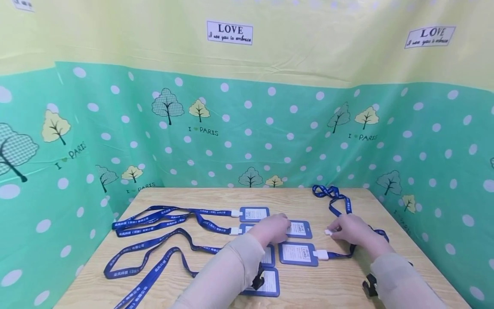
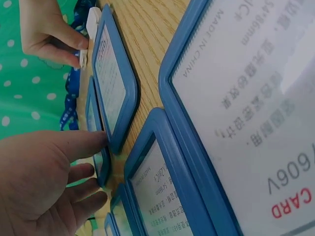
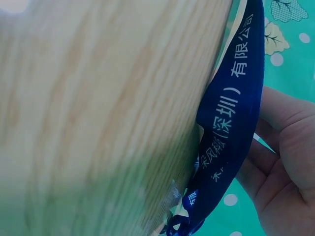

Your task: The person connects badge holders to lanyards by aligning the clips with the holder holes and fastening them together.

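Observation:
On the right of the head view, my right hand (image 1: 353, 229) pinches a small white clip (image 1: 328, 232) on a blue printed lanyard (image 1: 339, 201). My left hand (image 1: 274, 228) is at the left end of a blue-framed card holder (image 1: 302, 229), thumb and fingers at its edge. The left wrist view shows the left thumb (image 2: 88, 143) overlapping that end, with the fingers beside it. Just nearer lies another card holder (image 1: 298, 254) with its own white clip (image 1: 321, 254). Up close, a lanyard strap (image 3: 226, 118) passes before the right hand (image 3: 285, 167), hiding some fingertips.
Several more card holders (image 1: 272, 279) line up in a left column, partly behind the left arm. Their lanyards (image 1: 131, 246) stretch left across the wooden table (image 1: 208, 197). A green and yellow patterned cloth (image 1: 270, 116) hangs behind and at both sides.

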The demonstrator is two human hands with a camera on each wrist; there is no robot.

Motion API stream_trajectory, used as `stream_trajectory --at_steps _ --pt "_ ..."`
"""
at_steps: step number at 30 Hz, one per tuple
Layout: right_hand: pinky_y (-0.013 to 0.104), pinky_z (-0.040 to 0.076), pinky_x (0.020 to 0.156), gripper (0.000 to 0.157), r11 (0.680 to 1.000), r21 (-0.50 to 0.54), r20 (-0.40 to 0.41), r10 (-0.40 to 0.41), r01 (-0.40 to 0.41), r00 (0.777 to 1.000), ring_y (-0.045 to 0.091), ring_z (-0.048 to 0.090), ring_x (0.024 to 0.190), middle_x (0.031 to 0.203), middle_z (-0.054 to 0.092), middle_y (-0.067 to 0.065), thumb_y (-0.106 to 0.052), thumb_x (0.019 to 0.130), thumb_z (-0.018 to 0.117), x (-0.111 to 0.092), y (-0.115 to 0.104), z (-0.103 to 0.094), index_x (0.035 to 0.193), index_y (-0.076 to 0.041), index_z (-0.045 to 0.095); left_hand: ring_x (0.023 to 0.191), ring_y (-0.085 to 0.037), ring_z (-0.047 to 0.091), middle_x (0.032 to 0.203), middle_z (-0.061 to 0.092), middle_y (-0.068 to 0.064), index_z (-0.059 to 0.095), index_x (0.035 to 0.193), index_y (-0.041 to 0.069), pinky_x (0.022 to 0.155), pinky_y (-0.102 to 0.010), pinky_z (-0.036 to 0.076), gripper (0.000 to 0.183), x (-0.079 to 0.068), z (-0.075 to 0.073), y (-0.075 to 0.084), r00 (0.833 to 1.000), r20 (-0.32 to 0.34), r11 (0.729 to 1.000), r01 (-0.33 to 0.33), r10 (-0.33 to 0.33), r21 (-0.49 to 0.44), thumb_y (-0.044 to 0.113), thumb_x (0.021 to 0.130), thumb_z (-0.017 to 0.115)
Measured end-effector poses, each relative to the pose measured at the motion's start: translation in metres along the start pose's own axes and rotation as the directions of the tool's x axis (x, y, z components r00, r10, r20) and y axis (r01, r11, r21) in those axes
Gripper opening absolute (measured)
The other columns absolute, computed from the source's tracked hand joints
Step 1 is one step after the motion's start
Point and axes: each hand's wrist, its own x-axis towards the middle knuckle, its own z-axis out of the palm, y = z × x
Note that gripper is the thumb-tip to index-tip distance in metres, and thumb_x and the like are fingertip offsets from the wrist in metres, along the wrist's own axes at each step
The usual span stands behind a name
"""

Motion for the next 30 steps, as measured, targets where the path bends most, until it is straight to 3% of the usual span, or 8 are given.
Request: stream_trajectory --at_steps 9,25,30 --pt "0.055 0.055 0.088 0.021 1.000 -0.006 -0.008 -0.026 0.026 1.000 0.036 0.067 0.104 0.107 0.075 0.010 -0.013 0.085 0.082 0.0022 0.0047 0.0022 0.106 -0.010 0.080 0.094 -0.012 0.065 0.119 0.066 -0.001 0.074 0.118 0.013 0.089 -0.024 0.055 0.024 0.0027 0.0018 0.0055 1.000 -0.004 1.000 0.021 -0.021 0.012 0.017 0.094 0.072" --pt "0.054 0.055 0.089 0.018 0.997 -0.049 0.005 -0.059 0.059 0.998 0.033 0.068 0.103 0.105 0.075 0.008 -0.010 0.085 0.081 -0.0003 -0.0018 0.0001 0.103 -0.010 0.080 0.089 -0.012 0.063 0.117 0.065 -0.001 0.075 0.117 0.014 0.081 -0.022 0.056 0.024 0.0026 0.0052 0.0078 0.999 -0.006 0.999 0.045 -0.045 -0.020 0.022 0.095 0.073" --pt "0.053 0.056 0.087 0.015 0.995 -0.069 -0.004 -0.076 0.075 0.997 0.032 0.069 0.099 0.103 0.075 0.007 -0.009 0.085 0.081 0.0019 -0.0030 0.0009 0.099 -0.012 0.081 0.094 -0.012 0.064 0.119 0.065 0.000 0.075 0.116 0.015 0.087 -0.024 0.055 0.023 0.0034 0.0054 0.0067 0.999 -0.016 0.999 0.038 -0.038 -0.006 0.023 0.095 0.073"
